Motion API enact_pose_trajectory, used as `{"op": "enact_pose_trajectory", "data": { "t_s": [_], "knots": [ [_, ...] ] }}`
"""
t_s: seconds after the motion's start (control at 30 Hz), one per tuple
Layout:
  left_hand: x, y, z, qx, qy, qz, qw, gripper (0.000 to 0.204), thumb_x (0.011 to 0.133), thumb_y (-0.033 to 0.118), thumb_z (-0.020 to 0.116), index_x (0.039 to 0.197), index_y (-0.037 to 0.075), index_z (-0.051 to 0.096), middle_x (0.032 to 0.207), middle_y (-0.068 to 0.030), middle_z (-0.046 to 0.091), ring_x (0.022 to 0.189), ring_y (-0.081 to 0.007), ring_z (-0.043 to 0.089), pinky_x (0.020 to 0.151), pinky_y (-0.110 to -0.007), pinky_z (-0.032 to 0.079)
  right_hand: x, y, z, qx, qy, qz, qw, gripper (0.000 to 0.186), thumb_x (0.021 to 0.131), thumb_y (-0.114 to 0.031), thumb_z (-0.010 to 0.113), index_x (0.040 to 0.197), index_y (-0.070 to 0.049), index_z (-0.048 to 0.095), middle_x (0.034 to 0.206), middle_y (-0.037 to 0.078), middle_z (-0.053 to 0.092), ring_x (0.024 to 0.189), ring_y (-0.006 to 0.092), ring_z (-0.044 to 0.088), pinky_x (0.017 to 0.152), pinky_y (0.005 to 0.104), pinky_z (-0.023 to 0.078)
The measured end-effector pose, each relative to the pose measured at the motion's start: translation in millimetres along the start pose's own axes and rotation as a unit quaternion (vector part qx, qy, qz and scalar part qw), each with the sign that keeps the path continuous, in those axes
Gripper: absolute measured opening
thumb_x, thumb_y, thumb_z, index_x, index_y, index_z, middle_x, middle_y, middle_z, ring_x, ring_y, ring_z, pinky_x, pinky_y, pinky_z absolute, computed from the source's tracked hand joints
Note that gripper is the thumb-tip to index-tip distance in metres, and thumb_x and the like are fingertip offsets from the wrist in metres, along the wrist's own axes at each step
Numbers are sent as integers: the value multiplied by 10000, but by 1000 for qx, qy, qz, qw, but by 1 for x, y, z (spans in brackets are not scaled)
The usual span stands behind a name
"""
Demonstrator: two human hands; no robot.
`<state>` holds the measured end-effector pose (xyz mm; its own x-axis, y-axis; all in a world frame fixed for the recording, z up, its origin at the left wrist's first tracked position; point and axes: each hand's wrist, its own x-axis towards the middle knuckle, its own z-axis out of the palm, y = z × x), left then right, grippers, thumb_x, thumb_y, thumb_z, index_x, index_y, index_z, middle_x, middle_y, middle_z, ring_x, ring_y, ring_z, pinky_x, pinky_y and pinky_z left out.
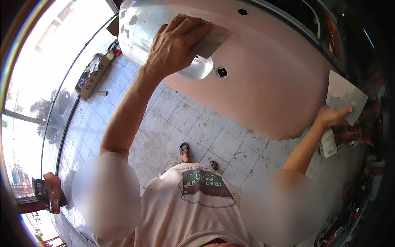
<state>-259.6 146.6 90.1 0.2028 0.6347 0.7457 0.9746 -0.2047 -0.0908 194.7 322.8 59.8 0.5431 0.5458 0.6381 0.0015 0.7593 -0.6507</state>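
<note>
A large curved vehicle body panel [263,74], mostly dull pink with a bare shiny patch at its left end, fills the upper middle. My left hand [175,43] is closed on a flat grey putty spreader [214,41], its fingers pressing the sheet flat to the panel. Below it lie a light oval recess [201,68] and a round dark hole [222,73]. Off the panel's right end, my right hand [335,116] grips a flat grey plate [349,99] between thumb and fingers. Pale pink paste covers the plate's upper part.
Grey tiles [173,119] with dark marks cover the floor, where my sandalled feet stand. A cardboard box [94,78] of odds and ends stands by the bright opening at left. A pale container [328,144] is below my right hand.
</note>
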Motion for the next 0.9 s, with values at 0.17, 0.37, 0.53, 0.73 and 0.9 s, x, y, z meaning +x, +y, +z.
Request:
{"op": "enact_pose_trajectory", "data": {
  "t_s": [0.17, 0.37, 0.53, 0.73, 0.9],
  "knots": [
    [15, -7, 18, 19, 20, 1, 1000, 751, 749, 133, 888, 1469, 247, 706, 1483, -15, 650, 1413, -300, 579, 1150, -551, 506, 2, 3, 2, 3, -10, -11, 1000, 995, 1047, -652, 605, 1629, 99, 313, 1631, 269, 429, 1474, 410, 505, 1241, 528, 436],
    [5, 3, 32, 2, 1, -23, 1000, 699, 794, 143, 843, 1473, 236, 705, 1451, -11, 659, 1383, -288, 590, 1099, -519, 505, 0, 1, -4, -18, 25, 28, 999, 958, 1051, -666, 586, 1577, 111, 393, 1588, 263, 475, 1448, 385, 528, 1237, 522, 436],
    [-44, 26, 32, -26, -37, -28, 999, 693, 802, 154, 831, 1480, 213, 699, 1449, 9, 664, 1370, -274, 591, 1067, -499, 512, 5, 5, 0, -22, 32, -16, 999, 984, 1055, -688, 558, 1552, 147, 405, 1571, 265, 493, 1432, 391, 540, 1219, 526, 458],
    [-60, 18, -8, -107, -106, -34, 988, 550, 843, 69, 766, 1383, 173, 763, 1402, -47, 712, 1310, -296, 648, 1068, -487, 569, 2, 7, -4, -8, 32, -4, 999, 946, 1074, -669, 533, 1554, 139, 425, 1557, 261, 514, 1399, 385, 568, 1182, 511, 495],
    [-23, -75, 5, -120, 34, -192, 973, 447, 961, 112, 722, 1407, 73, 728, 1402, -183, 696, 1281, -408, 658, 1110, -485, 534, 3, 18, -4, -35, 11, 21, 999, 959, 1075, -701, 487, 1521, 148, 482, 1480, 269, 588, 1333, 375, 622, 1108, 497, 544]
  ]
}}
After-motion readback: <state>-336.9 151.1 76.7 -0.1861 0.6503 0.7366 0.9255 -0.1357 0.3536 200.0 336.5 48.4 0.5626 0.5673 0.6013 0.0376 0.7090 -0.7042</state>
